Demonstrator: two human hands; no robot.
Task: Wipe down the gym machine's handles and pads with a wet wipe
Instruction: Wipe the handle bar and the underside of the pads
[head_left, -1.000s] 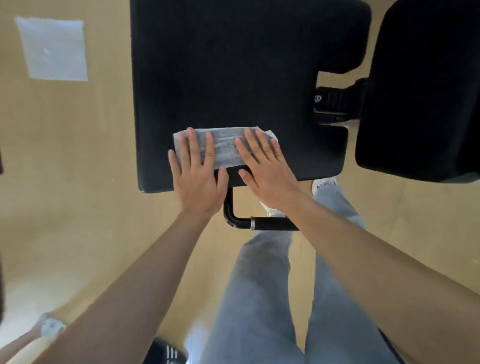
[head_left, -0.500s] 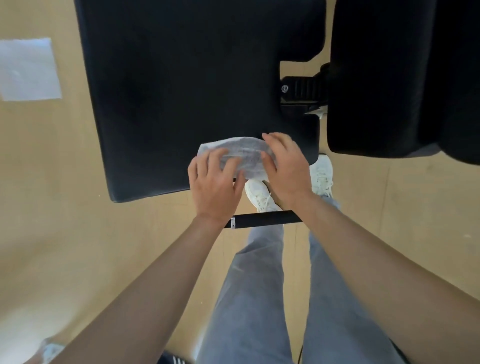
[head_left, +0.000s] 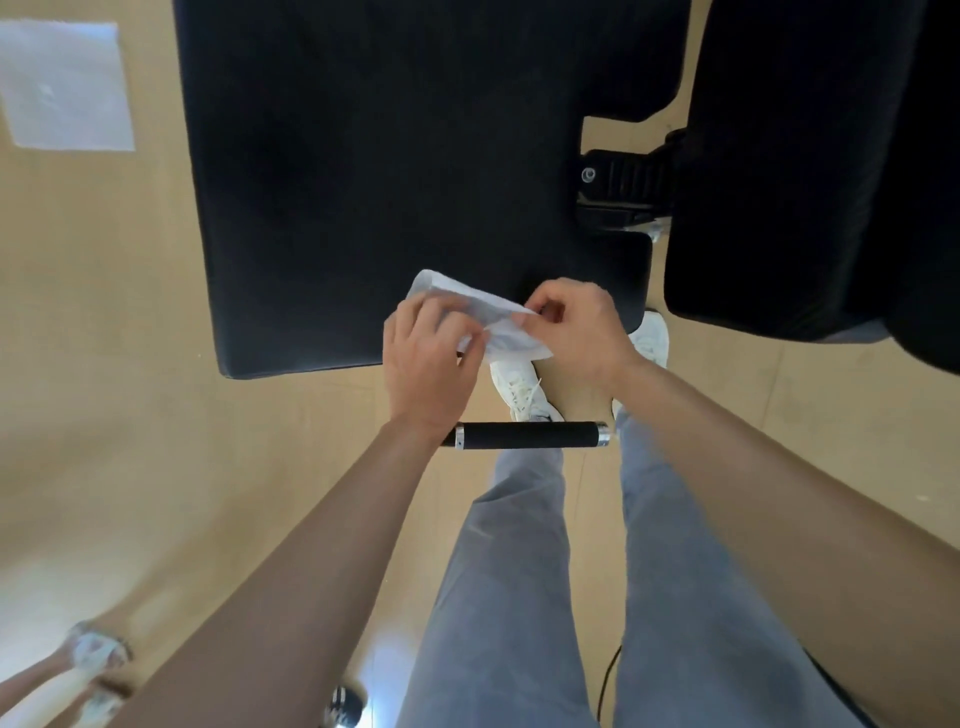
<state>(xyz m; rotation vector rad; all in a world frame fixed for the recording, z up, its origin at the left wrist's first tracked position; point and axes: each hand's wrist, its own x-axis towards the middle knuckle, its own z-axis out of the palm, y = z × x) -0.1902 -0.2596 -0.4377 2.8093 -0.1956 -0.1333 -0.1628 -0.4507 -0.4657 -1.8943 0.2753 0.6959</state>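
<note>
Both hands meet over the near edge of the large black seat pad (head_left: 415, 182), with a white wet wipe (head_left: 485, 317) stretched between them. The left hand (head_left: 428, 358) has its fingers curled shut over the wipe's left part, bunching it against the palm. The right hand (head_left: 576, 327) pinches the wipe's right corner between thumb and forefinger, the remaining fingers folded loosely inward. The wipe is crumpled and partly folded (one corner sticks up toward the far left, another droops past the pad's near edge), and it seems lifted just off the pad, though from this angle contact cannot be ruled out.

Nearer than the hands, a black handle (head_left: 527, 435) with silver end caps runs left to right, passing under the left wrist. Beyond it, white sneakers (head_left: 522, 389) stand on the tan floor (head_left: 130, 364), with grey trousers (head_left: 514, 571) filling the near centre. A second black pad (head_left: 810, 182) sits to the right, joined to the first by a black bracket (head_left: 618, 182). A pale sheet (head_left: 65, 85) lies on the floor at the far left. Another person's sandalled foot (head_left: 96, 649) shows at the near left corner.
</note>
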